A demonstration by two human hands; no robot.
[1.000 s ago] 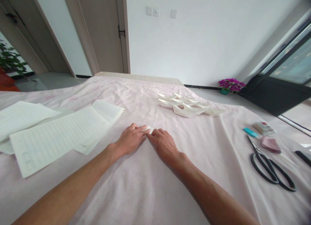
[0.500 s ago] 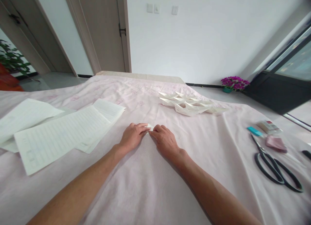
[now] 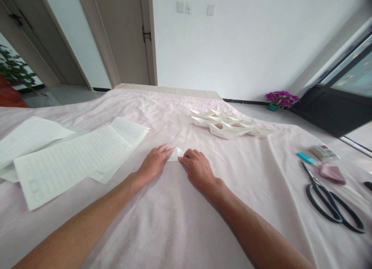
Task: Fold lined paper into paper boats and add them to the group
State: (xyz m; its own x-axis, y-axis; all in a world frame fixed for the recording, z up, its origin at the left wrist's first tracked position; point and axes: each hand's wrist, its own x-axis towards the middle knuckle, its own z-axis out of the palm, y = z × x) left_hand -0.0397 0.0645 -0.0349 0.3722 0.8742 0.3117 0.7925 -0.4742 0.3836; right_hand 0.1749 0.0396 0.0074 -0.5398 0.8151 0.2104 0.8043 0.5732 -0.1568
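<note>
A small white piece of folded paper [image 3: 175, 155] lies on the pink cloth in front of me, its visible part shaped like a low triangle. My right hand [image 3: 197, 165] has its fingers curled, with thumb and forefinger pinching the right end of the paper. At the left end, my left hand [image 3: 153, 160] rests with fingers stretched out and slightly apart, the tips touching the paper's edge. The fingers cover both ends of the paper. Beyond my right hand stand several folded paper boats [image 3: 228, 125], grouped close together.
Lined paper sheets [image 3: 72, 156] lie overlapping on the left of the pink cloth [image 3: 174, 222]. On the right are black-handled scissors [image 3: 325, 199], a blue eraser-like block [image 3: 306, 158], a clear-wrapped packet [image 3: 324, 153] and a pink folded cloth piece [image 3: 333, 173].
My left hand has slid left along the folded paper, uncovering more of its middle. The right hand keeps its place at the right end.
</note>
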